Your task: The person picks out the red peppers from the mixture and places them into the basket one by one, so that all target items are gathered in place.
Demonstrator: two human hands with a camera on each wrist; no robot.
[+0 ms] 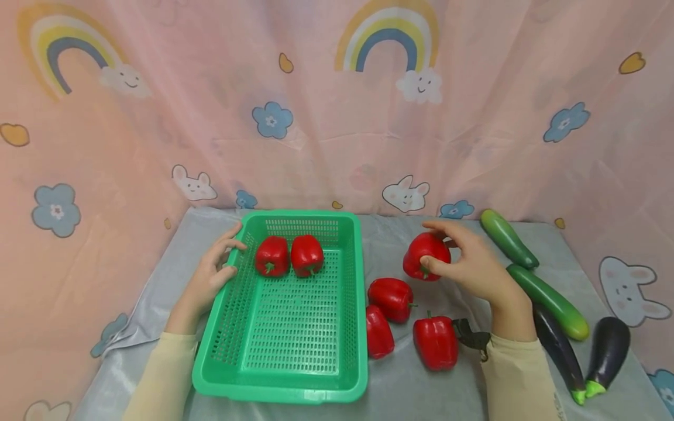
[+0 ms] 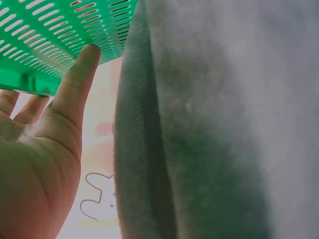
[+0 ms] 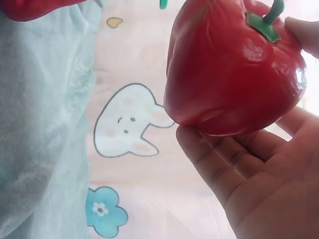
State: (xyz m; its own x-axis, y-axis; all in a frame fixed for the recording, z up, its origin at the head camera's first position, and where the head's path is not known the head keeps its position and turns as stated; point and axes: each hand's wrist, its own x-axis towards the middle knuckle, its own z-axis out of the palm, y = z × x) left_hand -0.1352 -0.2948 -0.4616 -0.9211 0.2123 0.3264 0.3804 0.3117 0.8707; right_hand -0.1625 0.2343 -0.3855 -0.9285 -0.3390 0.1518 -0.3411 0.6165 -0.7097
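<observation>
My right hand (image 1: 474, 263) holds a red bell pepper (image 1: 425, 257) above the cloth, right of the basket. In the right wrist view, thumb and fingers grip this bell pepper (image 3: 234, 69) from opposite sides, its green stem at the top. My left hand (image 1: 210, 272) grips the left rim of the green plastic basket (image 1: 279, 395). The left wrist view shows the thumb against the slotted basket wall (image 2: 60, 35), with other fingers partly hidden behind the rim. Two red bell peppers (image 1: 272, 257) (image 1: 307, 256) sit side by side at the basket's far end.
Three more bell peppers (image 1: 391, 299) (image 1: 379, 332) (image 1: 436, 344) lie on the grey cloth (image 1: 400, 386) right of the basket. Two zucchini (image 1: 508, 238) (image 1: 550, 301) and two eggplants (image 1: 558, 348) (image 1: 609, 351) lie at the far right. A pink patterned curtain (image 1: 326, 158) hangs behind.
</observation>
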